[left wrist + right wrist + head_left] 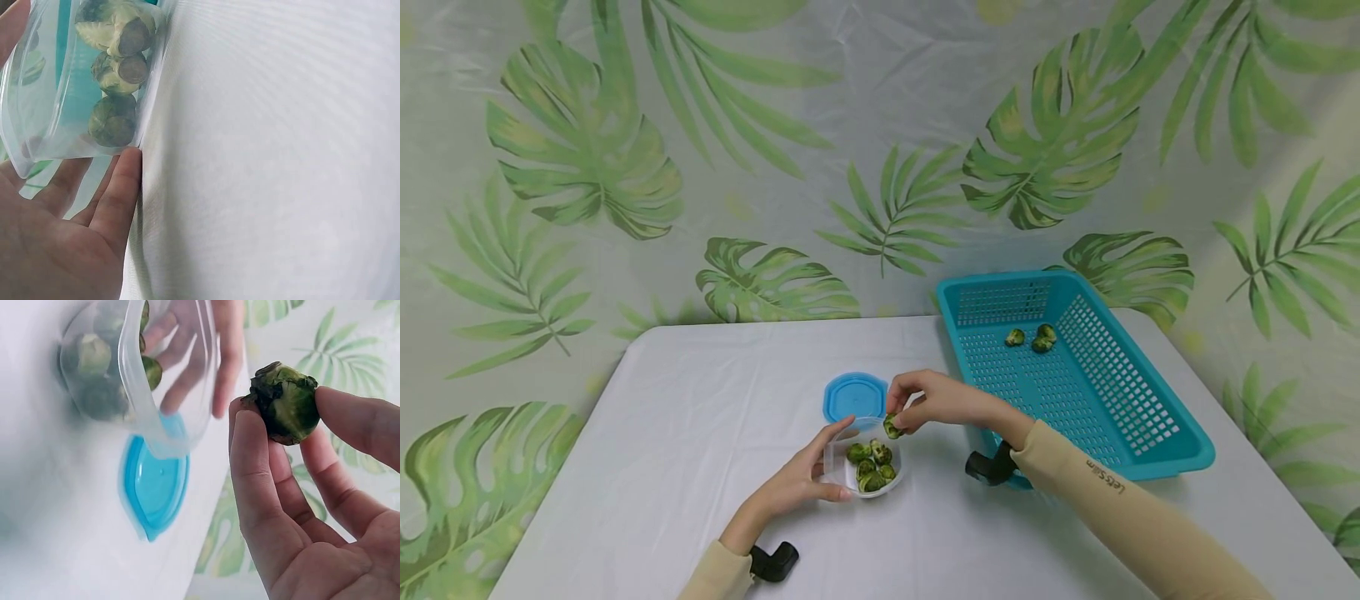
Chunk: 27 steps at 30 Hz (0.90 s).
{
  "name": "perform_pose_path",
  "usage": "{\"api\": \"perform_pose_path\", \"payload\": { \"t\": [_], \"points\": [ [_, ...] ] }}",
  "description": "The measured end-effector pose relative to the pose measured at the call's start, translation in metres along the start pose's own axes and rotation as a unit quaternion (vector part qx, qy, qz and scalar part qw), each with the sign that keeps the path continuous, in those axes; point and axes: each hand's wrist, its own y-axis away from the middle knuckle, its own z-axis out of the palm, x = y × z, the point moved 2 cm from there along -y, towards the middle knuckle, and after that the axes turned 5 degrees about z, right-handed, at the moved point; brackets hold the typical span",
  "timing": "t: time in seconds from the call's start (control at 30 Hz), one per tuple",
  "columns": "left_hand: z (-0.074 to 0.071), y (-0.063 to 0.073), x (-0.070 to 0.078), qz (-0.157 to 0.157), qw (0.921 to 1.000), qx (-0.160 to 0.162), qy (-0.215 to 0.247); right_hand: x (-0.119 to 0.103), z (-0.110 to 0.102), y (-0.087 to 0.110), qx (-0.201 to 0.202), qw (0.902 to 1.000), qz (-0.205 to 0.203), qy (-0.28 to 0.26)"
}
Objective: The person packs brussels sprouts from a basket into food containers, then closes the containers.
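Observation:
My right hand (pixel 934 402) pinches a Brussels sprout (pixel 286 403) between thumb and fingertips, just above the far right rim of a clear plastic container (pixel 832 467). In the right wrist view the sprout is green with dark, browned leaves, and it hangs apart from the container. Several Brussels sprouts (pixel 114 120) lie inside the container, which stands on the table. Around the container's left side my left hand (pixel 796 482) holds it, thumb at the near edge and fingers at the far one.
A blue lid (pixel 854 393) lies on the white-covered table (pixel 700 400) just behind the container. To the right stands a turquoise perforated basket (pixel 1138 358) with a few Brussels sprouts (pixel 1042 339) at its far end. A leaf-patterned curtain (pixel 775 167) hangs behind the table.

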Motion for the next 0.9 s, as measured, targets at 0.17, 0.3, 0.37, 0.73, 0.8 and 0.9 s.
{"api": "perform_pose_path", "payload": {
  "t": [0.17, 0.3, 0.37, 0.73, 0.8, 0.9],
  "points": [
    [0.000, 0.000, -0.001, 0.002, 1.0000, -0.003, 0.005, 0.000, 0.015, -0.006, -0.007, 0.9999, 0.008, 0.002],
    [0.000, 0.000, 0.000, 0.002, 0.9999, -0.005, 0.009, 0.002, 0.026, -0.013, 0.000, 0.9994, 0.027, 0.022],
    [0.000, 0.001, 0.001, 0.002, 1.0000, -0.005, 0.008, 0.002, 0.031, -0.017, 0.000, 0.9990, 0.035, 0.029],
    [-0.001, 0.002, 0.003, -0.009, 0.9999, -0.002, 0.007, 0.002, 0.049, -0.023, -0.016, 0.9988, 0.037, 0.029],
    [-0.001, 0.002, 0.003, -0.010, 0.9999, -0.001, 0.007, 0.002, 0.050, -0.022, -0.019, 0.9988, 0.036, 0.027],
    [-0.001, 0.001, 0.002, -0.006, 1.0000, -0.003, 0.005, 0.001, 0.047, -0.021, -0.017, 0.9988, 0.033, 0.033]
  ]
}}
